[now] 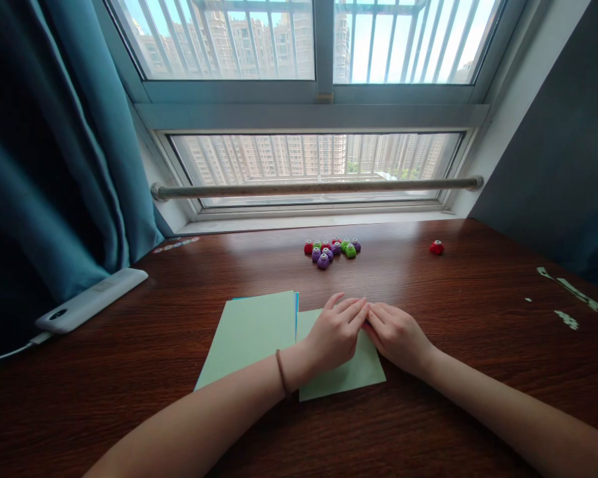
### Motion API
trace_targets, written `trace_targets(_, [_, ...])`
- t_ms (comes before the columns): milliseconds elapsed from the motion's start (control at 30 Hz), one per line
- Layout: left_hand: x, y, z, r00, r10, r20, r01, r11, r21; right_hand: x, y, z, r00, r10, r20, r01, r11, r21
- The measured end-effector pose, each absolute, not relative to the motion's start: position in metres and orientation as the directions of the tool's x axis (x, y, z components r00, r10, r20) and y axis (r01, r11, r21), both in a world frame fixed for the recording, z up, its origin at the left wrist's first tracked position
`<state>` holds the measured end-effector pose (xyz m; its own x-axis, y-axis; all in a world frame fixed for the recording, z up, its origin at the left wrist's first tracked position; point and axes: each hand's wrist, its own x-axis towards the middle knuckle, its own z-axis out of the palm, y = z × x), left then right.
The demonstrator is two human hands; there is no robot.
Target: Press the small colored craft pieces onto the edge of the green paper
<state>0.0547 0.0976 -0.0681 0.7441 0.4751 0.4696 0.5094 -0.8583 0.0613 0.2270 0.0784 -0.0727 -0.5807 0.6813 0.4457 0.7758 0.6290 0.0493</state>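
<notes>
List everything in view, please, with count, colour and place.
Table: 1, brown, foreground
Sheet: 1, green, centre
Paper stack: 1, green over blue, left of sheet
Toys: about twelve, red, green, purple, back
Corded device: 1, white, left
Bits: several, pale, right and back left
Curtain: 1, blue, left
Wall: 1, grey, right
Window: 1, grey, back
Rail: 1, grey, before window
Buildings: several, beige, outside
Wristband: 1, brown, left wrist
Left hand: 1, over sheet
Right hand: 1, at sheet's edge

A light green sheet of paper point(349, 377) lies on the brown table point(379, 435). Its front part looks flat. Its far right corner is hidden.
</notes>
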Motion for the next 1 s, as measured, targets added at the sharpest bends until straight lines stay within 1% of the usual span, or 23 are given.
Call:
trace_targets(100, [0.055, 0.099, -0.068, 0.708, 0.525, 0.473, 0.53, -0.837, 0.136, 0.23, 0.08, -0.074, -0.534, 0.708, 0.463, 0.752, 0.648, -0.122])
trace_targets(167, [0.055, 0.101, -0.069, 0.672, 0.576, 0.465, 0.556, -0.808, 0.196, 0.233, 0.082, -0.077, -0.499, 0.735, 0.459, 0.712, 0.65, -0.266])
trace_targets(267, [0.056, 0.105, -0.076, 0.625, 0.653, 0.427, 0.621, -0.748, 0.236, 0.238, 0.088, -0.084, -0.404, 0.799, 0.446, 0.662, 0.592, -0.46])
trace_targets(333, [0.057, 0.107, -0.082, 0.598, 0.705, 0.383, 0.672, -0.701, 0.24, 0.241, 0.092, -0.088, -0.33, 0.837, 0.437, 0.655, 0.536, -0.532])
trace_targets(400, [0.058, 0.108, -0.088, 0.587, 0.735, 0.339, 0.698, -0.672, 0.249, 0.243, 0.096, -0.089, -0.266, 0.867, 0.421, 0.667, 0.481, -0.569])
trace_targets(467, [0.058, 0.109, -0.09, 0.594, 0.737, 0.323, 0.686, -0.673, 0.275, 0.245, 0.098, -0.089, -0.182, 0.894, 0.409, 0.68, 0.415, -0.604])
trace_targets(533, [0.058, 0.108, -0.089, 0.599, 0.725, 0.339, 0.644, -0.688, 0.334, 0.246, 0.1, -0.087, -0.067, 0.915, 0.399, 0.663, 0.339, -0.667])
trace_targets(600, [0.058, 0.108, -0.086, 0.587, 0.723, 0.364, 0.603, -0.691, 0.4, 0.246, 0.1, -0.084, 0.029, 0.932, 0.362, 0.58, 0.279, -0.765])
trace_targets(700, [0.057, 0.109, -0.08, 0.519, 0.758, 0.396, 0.551, -0.651, 0.523, 0.244, 0.098, -0.08, 0.065, 0.956, 0.286, 0.364, 0.245, -0.899])
trace_targets(767, [0.056, 0.111, -0.078, 0.475, 0.782, 0.403, 0.524, -0.619, 0.585, 0.242, 0.096, -0.077, 0.047, 0.962, 0.267, 0.239, 0.249, -0.939])
trace_targets(833, [0.054, 0.114, -0.077, 0.452, 0.796, 0.401, 0.515, -0.601, 0.611, 0.24, 0.092, -0.075, 0.016, 0.964, 0.267, 0.181, 0.26, -0.949])
trace_targets(900, [0.053, 0.117, -0.077, 0.443, 0.804, 0.396, 0.515, -0.59, 0.622, 0.239, 0.089, -0.074, -0.026, 0.959, 0.282, 0.193, 0.281, -0.94])
trace_targets(1000, [0.052, 0.119, -0.078, 0.43, 0.813, 0.394, 0.51, -0.578, 0.637, 0.238, 0.084, -0.076, -0.093, 0.942, 0.324, 0.312, 0.336, -0.889])
